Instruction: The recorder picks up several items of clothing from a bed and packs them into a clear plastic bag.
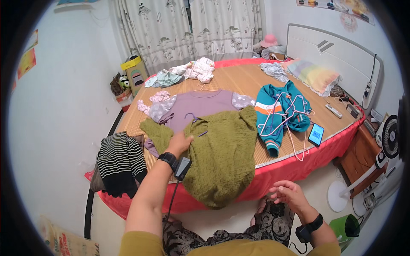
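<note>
An olive-green fuzzy sweater (221, 153) lies over the near edge of the bed, its lower part hanging down. A purple hanger (194, 119) sits at its neck, the hook sticking out. My left hand (180, 143) rests at the sweater's left shoulder, near the neck; whether its fingers grip the cloth is hidden. Away from the clothes, my right hand (286, 193) is in the air before the bed, fingers apart and slightly curled, holding nothing. Beyond the sweater lies a mauve top (205, 101) with sheer sleeves, on a pink hanger (201, 88).
Several loose hangers (278, 115) lie on a teal jacket (267, 94), beside a smartphone (316, 134). Striped clothing (118, 160) is piled at the bed's left edge. Farther back are light-coloured clothes (198, 70) and a pillow (312, 75). A fan (389, 136) stands at the right.
</note>
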Available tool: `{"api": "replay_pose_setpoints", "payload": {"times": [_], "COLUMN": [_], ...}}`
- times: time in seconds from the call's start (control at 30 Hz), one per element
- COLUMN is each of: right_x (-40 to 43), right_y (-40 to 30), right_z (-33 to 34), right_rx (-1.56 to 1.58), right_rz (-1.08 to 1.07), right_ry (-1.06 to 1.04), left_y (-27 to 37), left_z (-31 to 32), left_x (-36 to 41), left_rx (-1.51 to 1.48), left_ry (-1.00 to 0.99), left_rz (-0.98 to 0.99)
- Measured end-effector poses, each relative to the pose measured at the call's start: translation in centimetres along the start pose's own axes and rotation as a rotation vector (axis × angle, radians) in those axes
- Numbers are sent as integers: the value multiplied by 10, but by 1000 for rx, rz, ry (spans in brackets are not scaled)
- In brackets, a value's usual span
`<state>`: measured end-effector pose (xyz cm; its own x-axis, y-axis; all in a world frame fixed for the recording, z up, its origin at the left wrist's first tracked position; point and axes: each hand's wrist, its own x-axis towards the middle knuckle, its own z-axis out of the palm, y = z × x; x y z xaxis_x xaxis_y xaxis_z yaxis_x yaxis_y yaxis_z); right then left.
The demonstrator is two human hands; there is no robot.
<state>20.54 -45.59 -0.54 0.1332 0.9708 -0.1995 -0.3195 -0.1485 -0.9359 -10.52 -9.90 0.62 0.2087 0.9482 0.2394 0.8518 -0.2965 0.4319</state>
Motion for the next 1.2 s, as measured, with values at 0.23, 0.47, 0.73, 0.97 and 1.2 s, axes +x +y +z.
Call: {"api": "replay_pose_setpoints", "payload": {"times": [0.23, 0.47, 0.73, 0.97, 1.2], "right_x": [-2, -3, -5, 46, 135], "right_y": [7, 1, -23, -89, -114], "right_z": [-12, -11, 2, 41, 81], "right_rx": [24, 26, -24, -870, -791], "right_rz": [-11, -46, -220, -956, -757], "right_ry": [29, 23, 67, 234, 14], "left_y": [-16, 5, 38, 50, 55], "left_z": [6, -23, -76, -97, -104], "left_x": [22, -5, -70, -114, -121], "left_rx": [308, 185, 293, 365, 342], "left_ry": [-353, 230, 616, 555, 512], "left_rz": [11, 393, 786, 1008, 1087]}}
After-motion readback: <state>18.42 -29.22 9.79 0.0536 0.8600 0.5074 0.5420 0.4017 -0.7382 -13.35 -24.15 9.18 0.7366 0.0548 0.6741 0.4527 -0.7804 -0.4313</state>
